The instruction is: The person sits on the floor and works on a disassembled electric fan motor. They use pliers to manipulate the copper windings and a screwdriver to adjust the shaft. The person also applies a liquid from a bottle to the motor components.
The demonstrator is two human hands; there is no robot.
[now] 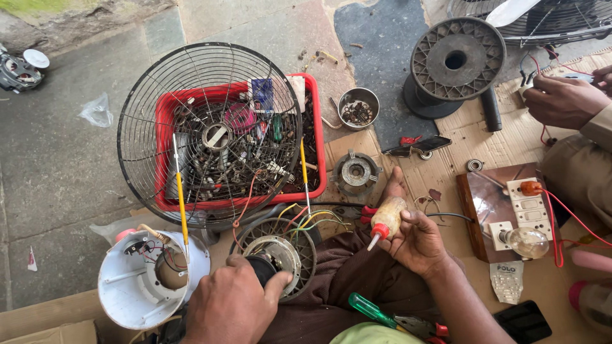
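Left hand (pixel 231 306) clenched on fan motor (pixel 275 255) over lap; oil bottle (pixel 385 220) grasped by right hand (pixel 414 242), nozzle down-left; red crate (pixel 315 137) filled with scrap parts under fan guard (pixel 210 134); screws held in small tin (pixel 357 108).

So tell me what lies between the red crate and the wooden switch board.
In the head view, between the red crate and the wooden switch board a round metal motor housing lies on cardboard, with the right hand holding a small oil bottle.

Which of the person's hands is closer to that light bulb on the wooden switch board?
The right. The right hand, holding a small squeeze bottle, sits just left of the board's light bulb. The left hand is much farther away, gripping the fan motor at the lower left.
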